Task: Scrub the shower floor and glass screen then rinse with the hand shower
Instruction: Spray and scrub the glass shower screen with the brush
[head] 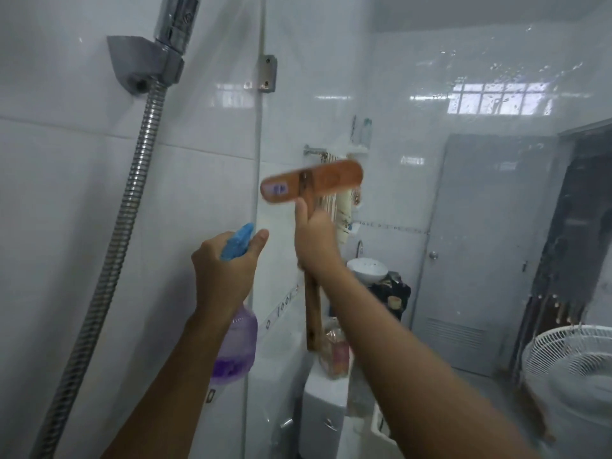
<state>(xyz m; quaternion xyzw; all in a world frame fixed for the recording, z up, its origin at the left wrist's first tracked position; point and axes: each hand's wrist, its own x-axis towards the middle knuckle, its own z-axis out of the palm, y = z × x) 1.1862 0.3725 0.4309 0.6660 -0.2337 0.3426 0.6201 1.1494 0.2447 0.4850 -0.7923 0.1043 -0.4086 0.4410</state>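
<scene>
both arms raised in front, forearms bare. right hand (316,240) wrapped round the wooden stem of the scrub brush (331,180), gripping just under the head, thumb straight up along the stem. left hand (225,270) lower and to the left, curled round the neck of the spray bottle (236,352), thumb sticking out to the right; cannot tell where the trigger finger sits. hands near each other, not touching.

brush up against or just short of the glass screen (496,77), cannot tell which, blurred. free vertical edge of the glass just left of the brush head, clamped to the tiled wall by a metal bracket (267,72). open glass above and to the right of the brush, speckled with drops up top. left of the edge: hand shower (175,18) in its holder, metal hose (116,226) hanging down near the left hand. seen through the glass: basin (367,269), grey door (480,260), white fan (569,366) at lower right.

brush head long axis near level, right end tipped slightly up, flat back toward the camera. stem near vertical, reaching down below the hand. bottle upright, blue nozzle pointing up and away toward the glass edge, purple liquid low inside.
</scene>
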